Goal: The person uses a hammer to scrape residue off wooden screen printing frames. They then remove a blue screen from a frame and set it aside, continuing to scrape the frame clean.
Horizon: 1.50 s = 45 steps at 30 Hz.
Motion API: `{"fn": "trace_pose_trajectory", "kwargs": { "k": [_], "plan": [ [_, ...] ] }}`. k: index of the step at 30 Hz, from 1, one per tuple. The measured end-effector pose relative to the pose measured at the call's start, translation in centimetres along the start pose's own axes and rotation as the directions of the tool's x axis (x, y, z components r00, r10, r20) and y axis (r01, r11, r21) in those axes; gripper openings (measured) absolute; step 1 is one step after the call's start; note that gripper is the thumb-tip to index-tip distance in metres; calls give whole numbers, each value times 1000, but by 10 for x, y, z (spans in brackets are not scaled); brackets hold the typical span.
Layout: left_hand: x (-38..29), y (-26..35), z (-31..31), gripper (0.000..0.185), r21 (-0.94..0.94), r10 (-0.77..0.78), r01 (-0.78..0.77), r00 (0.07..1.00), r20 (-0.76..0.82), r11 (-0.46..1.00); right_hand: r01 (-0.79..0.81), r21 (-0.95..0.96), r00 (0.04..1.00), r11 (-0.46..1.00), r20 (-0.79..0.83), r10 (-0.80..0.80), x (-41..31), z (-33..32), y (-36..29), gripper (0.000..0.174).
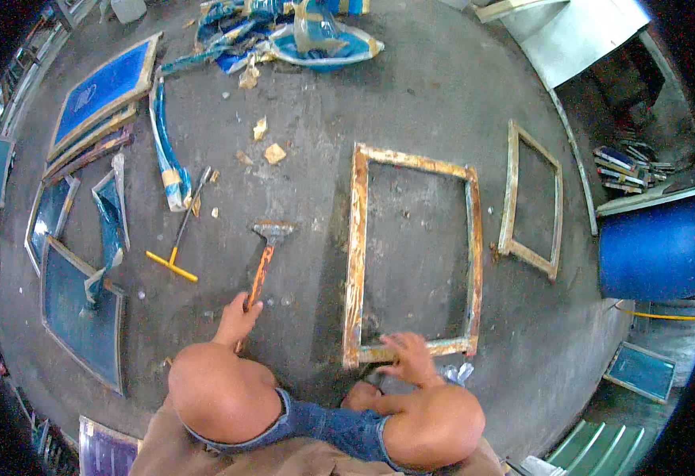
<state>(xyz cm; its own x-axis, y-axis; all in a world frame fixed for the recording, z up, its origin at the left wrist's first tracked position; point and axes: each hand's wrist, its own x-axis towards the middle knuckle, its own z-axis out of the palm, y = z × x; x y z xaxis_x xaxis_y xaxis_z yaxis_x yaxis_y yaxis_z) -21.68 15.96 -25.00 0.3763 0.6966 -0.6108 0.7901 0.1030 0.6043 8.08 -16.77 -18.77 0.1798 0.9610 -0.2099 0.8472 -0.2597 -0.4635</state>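
My left hand (240,321) is closed around the orange handle of a scraper (260,271). Its wide metal head points away from me above the concrete floor. A worn wooden frame (356,250), like a screen-printing frame without mesh, lies flat in front of me to the right. Flaking brown and whitish residue covers its rails. Over its near rail is my right hand (410,360), slightly blurred, with fingers apart and nothing in them; whether it touches the wood I cannot tell.
A yellow T-handled tool (171,265) lies left of the scraper. Framed blue mesh screens (82,315) and torn film strips (168,143) are farther left. Another bare frame (508,190) and a blue barrel (648,253) stand right. Scraps (274,153) and a basin (329,53) lie ahead.
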Motion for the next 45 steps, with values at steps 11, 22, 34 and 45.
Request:
{"fn": "trace_pose_trajectory", "kwargs": {
  "k": [11, 22, 34, 45],
  "plan": [
    [-12, -29, 10, 32, -155, 47, -61, 995, -88, 986, -48, -123, 990, 991, -136, 31, -31, -90, 57, 67],
    [-47, 89, -66, 28, 318, 444, -449, 891, 92, 835, -54, -468, 817, 882, -529, -231, 131, -463, -116, 34],
    [-26, 96, -103, 39, 419, 403, -471, 882, 245, 776, 189, -392, 906, 900, -284, -314, 206, -436, -189, 58],
    [-10, 184, -57, 44, 499, 275, -525, 827, 491, 689, 188, -640, 754, 745, -392, -527, 190, -402, -200, 55]
  ]
}}
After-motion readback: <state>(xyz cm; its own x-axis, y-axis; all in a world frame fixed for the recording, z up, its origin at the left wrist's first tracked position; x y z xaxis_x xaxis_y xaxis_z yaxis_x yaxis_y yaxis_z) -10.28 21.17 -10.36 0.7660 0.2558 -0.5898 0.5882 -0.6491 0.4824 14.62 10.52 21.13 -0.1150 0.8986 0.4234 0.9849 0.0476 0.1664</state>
